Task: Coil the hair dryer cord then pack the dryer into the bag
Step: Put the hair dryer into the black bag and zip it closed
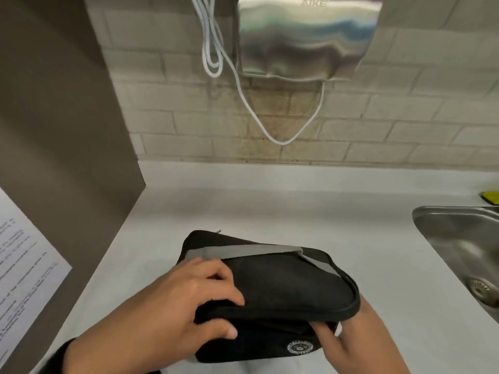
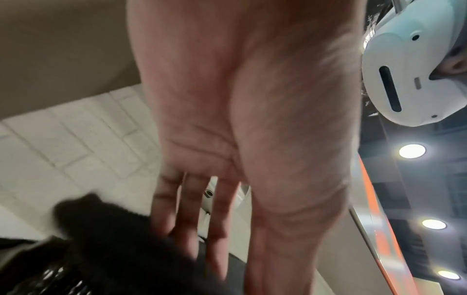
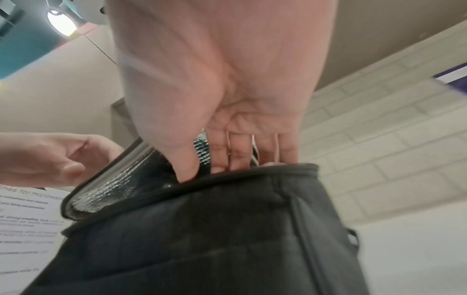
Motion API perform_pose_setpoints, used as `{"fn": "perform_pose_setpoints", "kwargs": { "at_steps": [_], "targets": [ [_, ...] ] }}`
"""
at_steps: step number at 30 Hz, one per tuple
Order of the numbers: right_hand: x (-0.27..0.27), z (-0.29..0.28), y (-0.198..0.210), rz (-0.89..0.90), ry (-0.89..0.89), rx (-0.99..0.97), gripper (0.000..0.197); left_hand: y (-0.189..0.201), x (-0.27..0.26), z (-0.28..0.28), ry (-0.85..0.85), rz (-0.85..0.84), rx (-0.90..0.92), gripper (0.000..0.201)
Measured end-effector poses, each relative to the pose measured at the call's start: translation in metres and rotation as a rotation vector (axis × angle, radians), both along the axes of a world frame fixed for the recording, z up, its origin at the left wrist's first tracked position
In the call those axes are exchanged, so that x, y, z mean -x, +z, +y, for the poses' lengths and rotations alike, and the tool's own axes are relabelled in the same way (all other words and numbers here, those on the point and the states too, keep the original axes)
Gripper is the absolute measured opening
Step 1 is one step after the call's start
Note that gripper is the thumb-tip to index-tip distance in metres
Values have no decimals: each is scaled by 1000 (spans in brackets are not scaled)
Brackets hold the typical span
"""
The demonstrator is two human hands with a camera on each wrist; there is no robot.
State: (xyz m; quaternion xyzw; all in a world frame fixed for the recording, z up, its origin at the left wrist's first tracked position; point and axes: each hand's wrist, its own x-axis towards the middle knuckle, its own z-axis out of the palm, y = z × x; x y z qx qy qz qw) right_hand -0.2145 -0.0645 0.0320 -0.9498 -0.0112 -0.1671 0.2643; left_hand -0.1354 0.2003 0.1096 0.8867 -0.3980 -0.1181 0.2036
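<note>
A black zip bag (image 1: 283, 279) with a grey strap lies on the white counter (image 1: 270, 201), its lid partly raised. My left hand (image 1: 189, 298) grips the lid's near edge, fingers on top and thumb under it. The right wrist view shows the lid's silver lining (image 3: 113, 187) with the left hand (image 3: 50, 159) curled at its edge. My right hand (image 1: 348, 338) reaches under the lid into the bag (image 3: 202, 229); its fingers (image 3: 240, 155) go straight in and their tips are hidden. Thin white cord (image 3: 254, 157) shows behind those fingers. The dryer's body is not plainly visible.
A steel sink (image 1: 459, 238) is sunk into the counter at the right, with a yellow-green sponge (image 1: 490, 197) behind it. A steel hand dryer (image 1: 305, 36) and a hanging white cable (image 1: 270, 130) are on the tiled wall. A brown panel (image 1: 54, 130) with a printed notice (image 1: 21, 265) closes the left.
</note>
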Motion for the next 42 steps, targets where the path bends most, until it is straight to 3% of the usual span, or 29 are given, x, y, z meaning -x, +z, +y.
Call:
{"fn": "perform_pose_setpoints", "kwargs": {
  "at_steps": [3, 6, 10, 14, 17, 23, 28, 33, 38, 42],
  "targets": [
    [15, -14, -16, -238, -37, -79, 30, 17, -9, 0, -86, 68, -104, 30],
    [24, -20, -22, -252, -53, -188, 36, 48, -24, -7, -149, 86, -118, 36],
    [24, -23, -25, -328, -37, -194, 15, 90, -46, -48, -230, 101, 56, 25],
    [22, -27, -26, -372, -12, -226, 26, 89, -80, -117, -345, 180, 82, 15],
    [21, -32, -24, -337, 19, -222, 28, 67, -106, -161, -401, 209, -127, 17],
    [14, -56, -4, -166, 135, -219, 6, 40, -123, -210, -521, 206, -646, 35],
    [-2, -77, 20, -17, 261, -409, 7, 35, -130, -215, -511, 225, -700, 35],
    [-49, -97, 4, -27, 86, -731, 16, 28, -130, -211, -508, 258, -685, 30],
    [-85, -97, -16, 342, 337, -635, 24, 23, -129, -211, -494, 280, -676, 22],
    [-88, -93, -16, 437, 428, -715, 24, 21, -129, -210, -495, 306, -685, 23]
  ]
}}
